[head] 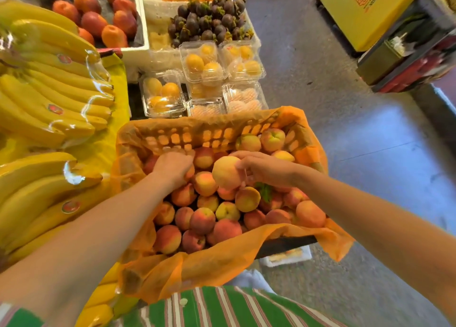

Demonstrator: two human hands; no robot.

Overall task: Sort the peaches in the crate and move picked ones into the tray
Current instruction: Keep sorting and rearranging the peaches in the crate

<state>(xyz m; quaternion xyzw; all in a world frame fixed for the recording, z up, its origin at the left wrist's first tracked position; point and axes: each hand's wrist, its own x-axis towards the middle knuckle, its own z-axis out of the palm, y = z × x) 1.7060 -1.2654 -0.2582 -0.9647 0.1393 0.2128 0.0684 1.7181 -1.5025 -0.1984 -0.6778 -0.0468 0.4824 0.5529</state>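
An orange crate [214,134] lined with orange plastic stands in front of me, filled with several red-yellow peaches [202,220]. My right hand [261,167] holds a pale yellow peach [225,174] lifted just above the pile, near the crate's middle. My left hand [172,167] reaches down into the far left part of the crate, fingers curled over a peach [190,172] that is mostly hidden under the hand. No tray for the picked peaches can be told apart in view.
Bagged bananas [49,97] lie on a yellow table at the left. Clear clamshell boxes of fruit [202,79] stand just beyond the crate, with mangosteens [209,20] and mangoes [98,18] further back. Grey floor [345,109] lies to the right, with a yellow carton [365,8] far right.
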